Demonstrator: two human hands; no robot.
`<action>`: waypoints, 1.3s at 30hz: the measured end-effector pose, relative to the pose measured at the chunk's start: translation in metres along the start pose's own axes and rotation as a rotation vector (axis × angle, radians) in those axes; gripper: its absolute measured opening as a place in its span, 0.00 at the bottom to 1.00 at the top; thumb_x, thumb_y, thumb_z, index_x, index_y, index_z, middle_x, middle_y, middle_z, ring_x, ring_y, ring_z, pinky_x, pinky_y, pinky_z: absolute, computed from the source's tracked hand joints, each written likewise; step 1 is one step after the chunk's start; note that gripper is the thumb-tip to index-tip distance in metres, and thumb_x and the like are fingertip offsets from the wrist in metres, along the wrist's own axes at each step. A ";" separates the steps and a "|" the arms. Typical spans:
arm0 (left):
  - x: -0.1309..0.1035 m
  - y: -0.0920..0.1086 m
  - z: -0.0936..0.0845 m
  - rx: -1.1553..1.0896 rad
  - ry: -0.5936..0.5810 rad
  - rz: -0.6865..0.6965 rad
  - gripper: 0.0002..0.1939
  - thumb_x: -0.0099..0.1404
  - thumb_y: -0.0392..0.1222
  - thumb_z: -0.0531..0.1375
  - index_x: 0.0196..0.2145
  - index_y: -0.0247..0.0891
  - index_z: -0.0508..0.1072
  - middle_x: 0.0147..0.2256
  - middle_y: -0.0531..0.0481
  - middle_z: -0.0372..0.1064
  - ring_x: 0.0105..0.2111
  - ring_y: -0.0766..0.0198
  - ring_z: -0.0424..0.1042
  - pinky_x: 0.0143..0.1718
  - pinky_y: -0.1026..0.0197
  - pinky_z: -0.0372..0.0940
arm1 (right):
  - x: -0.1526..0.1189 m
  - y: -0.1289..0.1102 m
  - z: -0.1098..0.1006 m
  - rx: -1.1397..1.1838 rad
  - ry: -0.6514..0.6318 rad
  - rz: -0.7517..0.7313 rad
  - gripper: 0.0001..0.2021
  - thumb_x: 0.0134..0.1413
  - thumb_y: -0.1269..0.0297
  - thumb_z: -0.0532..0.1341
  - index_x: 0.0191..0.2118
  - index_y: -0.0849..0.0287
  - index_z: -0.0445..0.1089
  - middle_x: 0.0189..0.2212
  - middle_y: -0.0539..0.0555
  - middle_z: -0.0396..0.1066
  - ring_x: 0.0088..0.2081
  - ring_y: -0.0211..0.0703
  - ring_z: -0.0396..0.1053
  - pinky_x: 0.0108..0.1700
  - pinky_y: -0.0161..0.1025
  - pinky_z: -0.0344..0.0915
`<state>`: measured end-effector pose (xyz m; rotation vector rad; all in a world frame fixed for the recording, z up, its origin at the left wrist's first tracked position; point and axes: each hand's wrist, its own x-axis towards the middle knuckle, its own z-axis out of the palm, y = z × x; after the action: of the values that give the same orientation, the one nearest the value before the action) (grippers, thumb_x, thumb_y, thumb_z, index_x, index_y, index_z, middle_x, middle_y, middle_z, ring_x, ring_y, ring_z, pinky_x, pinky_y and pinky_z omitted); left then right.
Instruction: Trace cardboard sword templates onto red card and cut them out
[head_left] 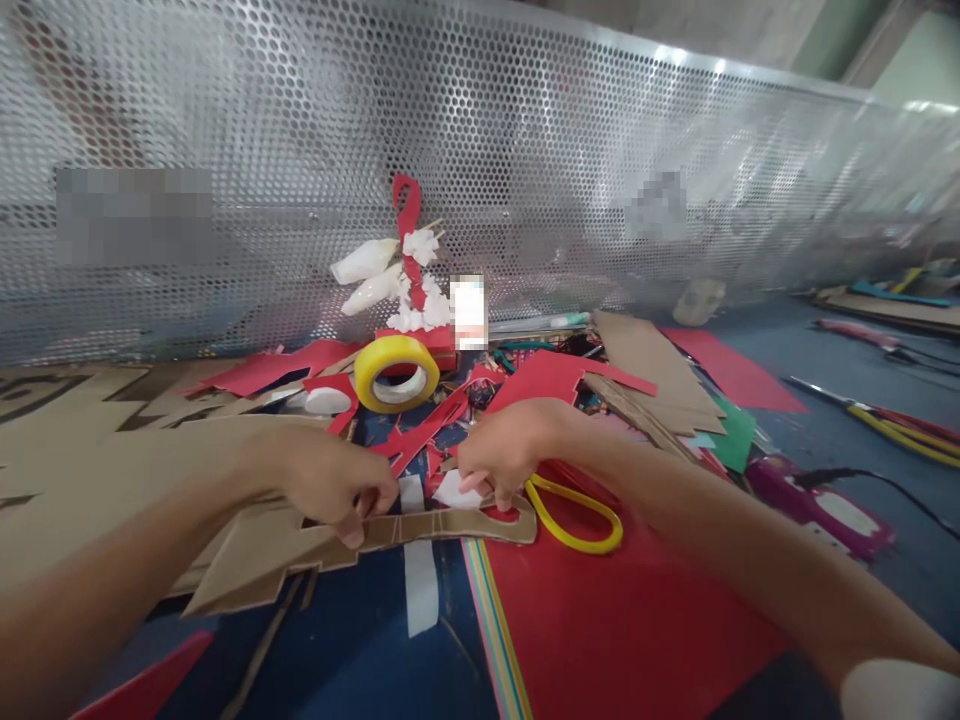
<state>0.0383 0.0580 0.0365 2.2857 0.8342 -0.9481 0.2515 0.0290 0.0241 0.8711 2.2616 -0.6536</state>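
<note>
A curved cardboard strip (457, 522) with a hooked right end lies across a white paper strip (421, 590). My left hand (330, 485) pinches the cardboard strip near its wider left part, thumb over its edge. My right hand (517, 450) is closed at the hooked end, its fingertips on the strip's inner edge beside a small red piece; the exact contact is partly hidden. Next to the right hand lies a yellow loop handle (611, 540), seemingly of scissors, whose other parts are covered. A yellow tape roll (396, 374) stands just beyond both hands.
Red sheets (622, 620) with multicoloured edges lie at the front right. Large cardboard pieces (67, 480) cover the left side. A red hooked piece with white flowers (412, 270) rises before the perforated metal panel (525, 150). A purple corded device (821, 505) sits right.
</note>
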 end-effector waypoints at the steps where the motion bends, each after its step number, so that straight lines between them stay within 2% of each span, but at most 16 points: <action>1: -0.002 0.002 0.003 0.018 0.031 -0.018 0.10 0.54 0.40 0.63 0.37 0.40 0.74 0.38 0.50 0.76 0.36 0.58 0.72 0.31 0.63 0.59 | 0.000 -0.002 0.000 -0.029 0.006 0.012 0.08 0.51 0.65 0.68 0.30 0.62 0.70 0.28 0.50 0.73 0.31 0.41 0.70 0.30 0.37 0.58; 6: -0.014 0.015 0.019 0.137 0.233 -0.118 0.09 0.56 0.37 0.60 0.36 0.42 0.74 0.36 0.50 0.74 0.33 0.58 0.70 0.27 0.62 0.54 | 0.002 -0.008 0.001 -0.118 0.043 0.044 0.06 0.50 0.65 0.67 0.32 0.61 0.71 0.30 0.53 0.74 0.34 0.46 0.70 0.31 0.39 0.59; 8: -0.017 0.018 0.023 0.157 0.269 -0.132 0.08 0.57 0.37 0.59 0.35 0.42 0.75 0.34 0.50 0.73 0.30 0.60 0.68 0.25 0.62 0.52 | 0.003 -0.008 0.001 -0.094 0.030 0.056 0.06 0.49 0.66 0.66 0.33 0.61 0.72 0.30 0.54 0.74 0.34 0.46 0.71 0.31 0.39 0.60; 13: -0.015 0.010 0.019 0.056 0.193 -0.039 0.12 0.54 0.33 0.59 0.37 0.41 0.75 0.34 0.50 0.74 0.31 0.61 0.70 0.25 0.64 0.55 | 0.001 -0.006 0.002 -0.038 0.017 0.055 0.06 0.49 0.66 0.67 0.31 0.61 0.70 0.29 0.52 0.74 0.31 0.43 0.70 0.31 0.38 0.58; 18: -0.006 -0.010 0.011 -0.068 0.068 0.092 0.13 0.58 0.40 0.62 0.42 0.40 0.74 0.37 0.47 0.76 0.36 0.57 0.74 0.32 0.62 0.62 | 0.002 -0.004 0.005 -0.062 0.040 0.023 0.06 0.48 0.65 0.67 0.30 0.61 0.70 0.31 0.52 0.75 0.30 0.42 0.69 0.29 0.38 0.58; 21: -0.002 -0.013 0.010 -0.082 0.048 0.152 0.14 0.61 0.41 0.62 0.46 0.41 0.73 0.39 0.47 0.76 0.37 0.57 0.74 0.34 0.61 0.64 | 0.002 -0.005 0.005 -0.063 0.041 0.031 0.06 0.48 0.65 0.67 0.32 0.60 0.71 0.32 0.52 0.75 0.30 0.42 0.69 0.29 0.38 0.57; 24: -0.002 -0.007 0.009 -0.082 0.053 0.142 0.13 0.62 0.41 0.61 0.45 0.40 0.73 0.40 0.47 0.76 0.37 0.58 0.73 0.35 0.61 0.64 | 0.002 -0.007 0.004 -0.064 0.024 0.061 0.08 0.48 0.64 0.68 0.33 0.60 0.71 0.30 0.51 0.73 0.31 0.43 0.70 0.30 0.37 0.58; 30: -0.005 0.002 0.008 -0.069 0.042 0.097 0.10 0.61 0.42 0.62 0.41 0.40 0.74 0.40 0.50 0.76 0.37 0.60 0.72 0.38 0.63 0.63 | 0.007 -0.003 0.006 -0.004 0.009 0.033 0.12 0.46 0.61 0.71 0.29 0.60 0.69 0.26 0.50 0.71 0.29 0.41 0.68 0.30 0.37 0.56; 36: -0.008 0.005 0.012 -0.099 0.084 0.092 0.15 0.60 0.39 0.62 0.46 0.41 0.71 0.38 0.52 0.75 0.35 0.60 0.71 0.35 0.64 0.61 | 0.005 -0.004 0.005 -0.019 0.018 0.042 0.13 0.46 0.61 0.72 0.29 0.60 0.68 0.26 0.50 0.70 0.29 0.41 0.68 0.30 0.37 0.56; 39: -0.008 0.009 0.012 -0.071 0.090 0.084 0.14 0.59 0.38 0.62 0.44 0.40 0.72 0.38 0.51 0.75 0.34 0.60 0.70 0.33 0.63 0.60 | 0.003 -0.006 0.004 -0.011 0.026 0.057 0.11 0.48 0.62 0.71 0.32 0.59 0.69 0.26 0.49 0.70 0.29 0.41 0.68 0.30 0.37 0.56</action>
<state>0.0343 0.0414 0.0375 2.2969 0.7898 -0.7711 0.2473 0.0238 0.0207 0.9400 2.2528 -0.6068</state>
